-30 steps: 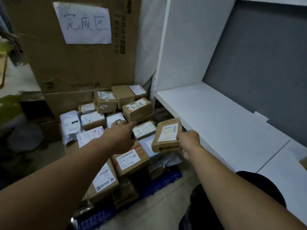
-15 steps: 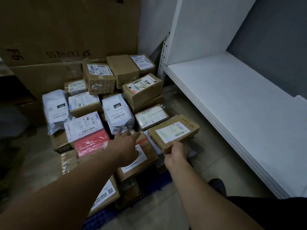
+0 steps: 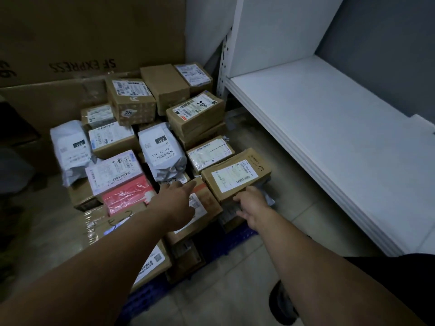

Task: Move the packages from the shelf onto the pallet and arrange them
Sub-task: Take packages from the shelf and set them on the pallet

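Setting the cardboard package (image 3: 235, 177) on the pile at the near right corner of the pallet (image 3: 146, 300), I am gripping its near edge with my right hand (image 3: 251, 203); its long axis is running left to right, and my left hand (image 3: 176, 198), open and empty, is hovering just beside its left end

Labelled brown box (image 3: 236, 176) lying flat atop stacked packages (image 3: 150, 137), blue pallet (image 3: 146, 300).

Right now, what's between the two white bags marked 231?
In the head view, a brown carton with a white label sits between the left bag and the right bag.
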